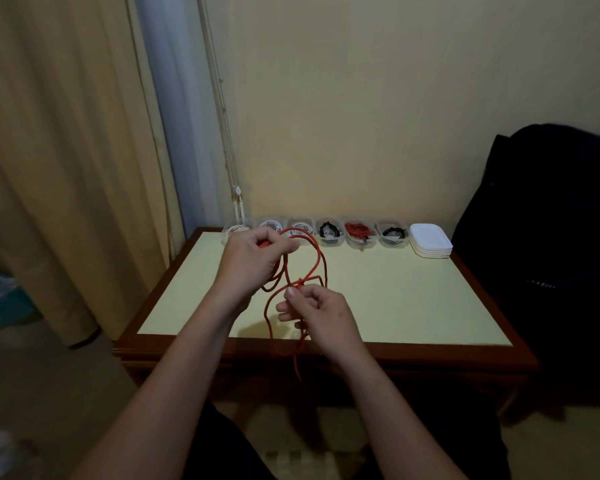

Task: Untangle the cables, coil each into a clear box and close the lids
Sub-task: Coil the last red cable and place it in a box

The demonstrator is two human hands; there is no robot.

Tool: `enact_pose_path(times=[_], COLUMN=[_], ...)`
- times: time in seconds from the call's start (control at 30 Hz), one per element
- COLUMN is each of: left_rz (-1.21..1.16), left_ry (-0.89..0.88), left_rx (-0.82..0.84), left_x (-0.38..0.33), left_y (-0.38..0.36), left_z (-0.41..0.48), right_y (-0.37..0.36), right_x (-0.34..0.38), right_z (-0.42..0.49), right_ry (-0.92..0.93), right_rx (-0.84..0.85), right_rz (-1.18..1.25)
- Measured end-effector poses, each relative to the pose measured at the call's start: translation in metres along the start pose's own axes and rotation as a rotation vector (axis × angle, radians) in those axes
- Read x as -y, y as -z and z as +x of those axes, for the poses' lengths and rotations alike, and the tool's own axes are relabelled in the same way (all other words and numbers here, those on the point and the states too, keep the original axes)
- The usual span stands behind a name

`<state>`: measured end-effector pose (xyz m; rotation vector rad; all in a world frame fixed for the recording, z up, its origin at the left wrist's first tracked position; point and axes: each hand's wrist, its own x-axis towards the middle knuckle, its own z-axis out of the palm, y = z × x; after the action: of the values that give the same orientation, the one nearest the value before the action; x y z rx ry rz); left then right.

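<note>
The red cable (317,261) hangs in loops above the table (395,299). The left hand (253,258) pinches one end; the right hand (321,311) pinches beside the knot (301,281). Push slack in gently, never yank.

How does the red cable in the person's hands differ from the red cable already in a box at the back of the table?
The held red cable hangs in loose open loops with a knot near the middle; the boxed red cable lies coiled tight in its clear box. The held one is gripped by the left hand and right hand above the table; the boxed one lies untouched, its box without a lid. Both look the same red.
</note>
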<state>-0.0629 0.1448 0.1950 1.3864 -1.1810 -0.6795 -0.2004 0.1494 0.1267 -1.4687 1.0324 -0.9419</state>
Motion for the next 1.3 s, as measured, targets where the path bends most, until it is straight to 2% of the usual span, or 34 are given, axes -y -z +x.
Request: enact_pose_path(times=[0.1, 0.2, 0.4, 0.5, 0.57, 0.67, 0.73, 0.93, 1.03, 1.17, 1.3], left_rz=[0.021, 0.028, -0.119, -0.143, -0.150, -0.152, -0.123, -0.116, -0.079, -0.067, -0.055], left_ry=[-0.001, 0.026, 0.145, 0.131, 0.106, 0.086, 0.069, 0.041, 0.031, 0.010, 0.020], left_rx=[-0.041, -0.123, -0.220, -0.192, -0.149, -0.118, -0.101, -0.048, -0.044, -0.026, -0.030], left_x=[0.002, 0.005, 0.012, 0.008, 0.004, -0.001, 0.000, 0.000, 0.000, -0.002, 0.000], left_y=[0.005, 0.019, 0.053, 0.058, 0.053, 0.044, 0.039, 0.022, 0.014, 0.009, 0.011], left_z=[0.004, 0.008, 0.019, 0.017, 0.014, 0.013, 0.015, 0.009, 0.007, 0.005, 0.004], right_y=[0.012, 0.046, 0.128, 0.141, 0.136, 0.117, 0.103, 0.044, 0.023, 0.011, 0.014], right_x=[-0.005, -0.020, -0.072, -0.099, -0.102, -0.091, -0.077, -0.014, 0.005, 0.006, -0.002], right_z=[0.007, 0.019, 0.034, 0.037, 0.034, 0.028, 0.028, 0.021, 0.018, 0.021, 0.024], right_ry=[0.010, -0.029, -0.251, -0.363, -0.395, -0.377, -0.306, 0.134, 0.156, 0.128, 0.193], right_rx=[-0.077, -0.245, -0.613, -0.700, -0.674, -0.526, -0.456, -0.241, -0.177, -0.196, -0.202], right_rz=[0.044, 0.156, 0.277, 0.163, -0.042, -0.377, -0.473, -0.345, -0.298, -0.288, -0.385])
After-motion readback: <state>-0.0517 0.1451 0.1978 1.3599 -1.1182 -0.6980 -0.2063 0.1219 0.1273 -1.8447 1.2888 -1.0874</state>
